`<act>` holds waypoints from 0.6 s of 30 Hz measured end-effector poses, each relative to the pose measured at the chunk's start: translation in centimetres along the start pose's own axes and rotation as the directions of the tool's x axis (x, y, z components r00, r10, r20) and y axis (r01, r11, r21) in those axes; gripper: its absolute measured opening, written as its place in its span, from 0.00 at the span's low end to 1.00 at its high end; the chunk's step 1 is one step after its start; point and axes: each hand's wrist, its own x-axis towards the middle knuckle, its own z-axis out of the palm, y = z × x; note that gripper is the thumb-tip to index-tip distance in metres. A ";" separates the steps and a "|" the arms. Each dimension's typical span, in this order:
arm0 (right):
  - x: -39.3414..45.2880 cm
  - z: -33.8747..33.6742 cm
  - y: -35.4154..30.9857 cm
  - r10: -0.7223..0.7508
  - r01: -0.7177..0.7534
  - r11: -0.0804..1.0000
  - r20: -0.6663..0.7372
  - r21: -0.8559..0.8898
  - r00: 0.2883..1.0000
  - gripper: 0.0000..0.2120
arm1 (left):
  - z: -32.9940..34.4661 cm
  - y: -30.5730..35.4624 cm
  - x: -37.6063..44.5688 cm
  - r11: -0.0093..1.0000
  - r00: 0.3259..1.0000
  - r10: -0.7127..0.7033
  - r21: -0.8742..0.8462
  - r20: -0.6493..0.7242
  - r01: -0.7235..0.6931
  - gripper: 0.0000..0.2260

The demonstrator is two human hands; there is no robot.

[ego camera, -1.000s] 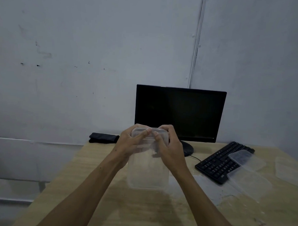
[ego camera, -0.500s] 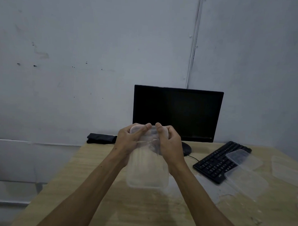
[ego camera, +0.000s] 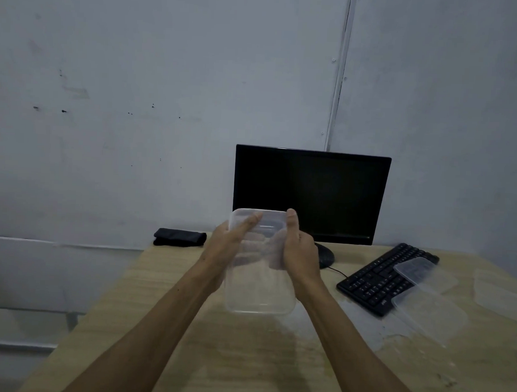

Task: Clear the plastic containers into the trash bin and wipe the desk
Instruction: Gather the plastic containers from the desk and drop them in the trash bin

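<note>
I hold a clear plastic container [ego camera: 259, 287] upright above the wooden desk [ego camera: 244, 358], in front of the monitor. My left hand [ego camera: 231, 245] grips its left side and my right hand [ego camera: 296, 248] its right side, thumbs near the top rim. Two more clear containers lie at the right: one [ego camera: 425, 274] rests on the keyboard, another [ego camera: 429, 316] lies on the desk beside it. A further clear piece [ego camera: 499, 292] lies at the far right edge. The desk surface shows pale smears near the keyboard. No trash bin is in view.
A black monitor [ego camera: 310, 195] stands at the back of the desk against the grey wall. A black keyboard [ego camera: 375, 281] lies angled at the right. A folded black cloth [ego camera: 180, 237] sits at the desk's back left corner.
My thumbs, pressed together over the container's top, have spread apart to its two sides. The container's top rim now shows between them.
</note>
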 end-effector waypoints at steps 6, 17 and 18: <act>-0.2 0.2 0.7 0.158 -0.157 0.987 0.033 -0.022 0.987 0.37 | 0.4 -1.1 -0.3 0.998 0.984 0.000 0.055 -0.180 0.010 0.18; -1.1 0.4 2.2 0.056 -0.087 0.966 -0.132 -0.245 0.990 0.36 | 1.6 -2.2 -1.7 0.962 0.987 -0.109 0.239 -0.117 0.134 0.15; -1.1 0.4 2.2 0.063 -0.097 0.968 -0.148 -0.233 0.987 0.35 | 1.8 -2.4 -2.0 0.957 0.988 -0.085 0.264 -0.127 0.116 0.15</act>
